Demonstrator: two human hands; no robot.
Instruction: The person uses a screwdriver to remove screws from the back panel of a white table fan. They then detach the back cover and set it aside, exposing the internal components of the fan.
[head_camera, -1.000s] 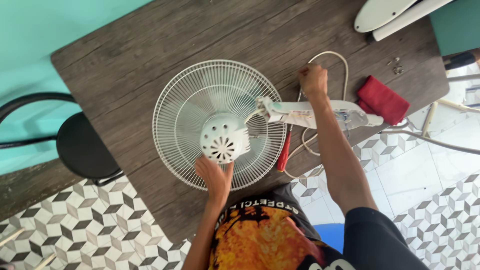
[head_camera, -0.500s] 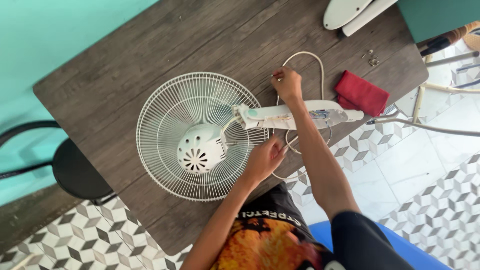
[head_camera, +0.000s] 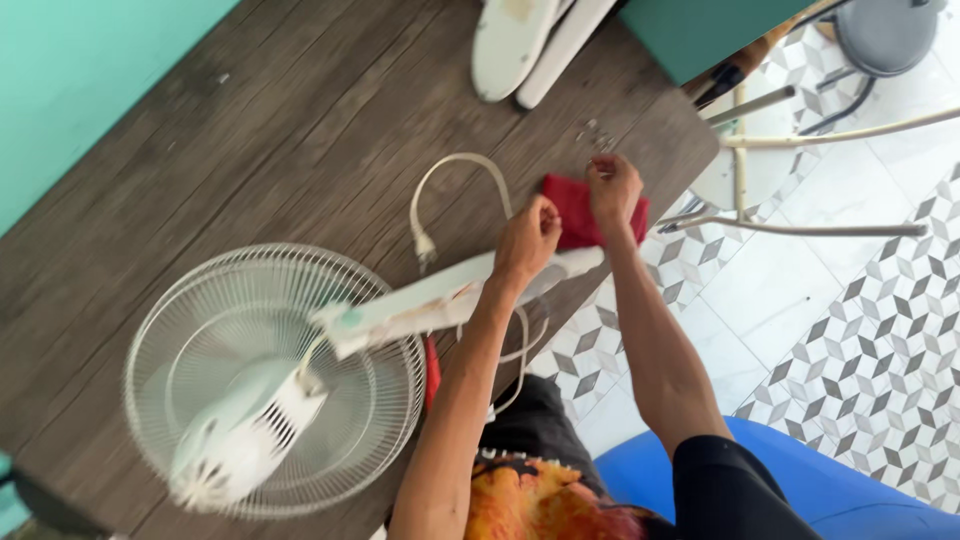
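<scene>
Now we see the white fan stem (head_camera: 440, 300) lying across the dark wooden table (head_camera: 250, 130), our left hand (head_camera: 527, 240) curled on it. Our right hand (head_camera: 613, 188) pinches the red cloth (head_camera: 570, 215) near the table's edge, beside the looped cord (head_camera: 455, 170).

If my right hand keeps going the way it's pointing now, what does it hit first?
Your right hand points up the table, over the red cloth. Just ahead lie a few small metal bits, probably the first thing met; height is unclear.
</scene>
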